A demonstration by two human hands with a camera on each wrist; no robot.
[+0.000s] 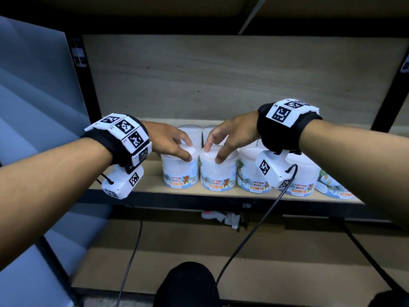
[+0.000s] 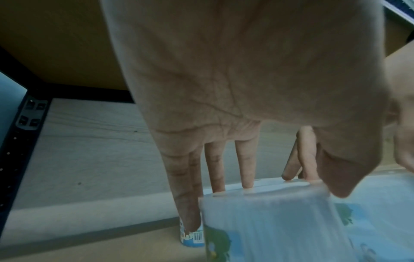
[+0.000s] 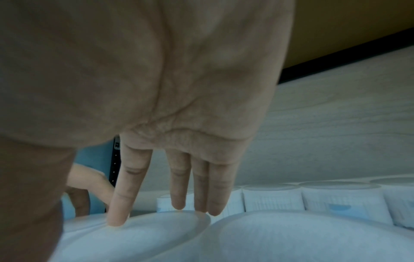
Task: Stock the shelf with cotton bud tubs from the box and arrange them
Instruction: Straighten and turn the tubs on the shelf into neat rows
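Where the tubs line the shelf's (image 1: 152, 192) front edge, we see 5 in the front row and more behind. Our left hand (image 1: 166, 140) rests spread fingertips on the leftmost tub (image 1: 179, 171), little finger down its side. Our right hand (image 1: 232, 135) touches the next tub (image 1: 218, 173) with spread, straight fingers (image 3: 125, 198).
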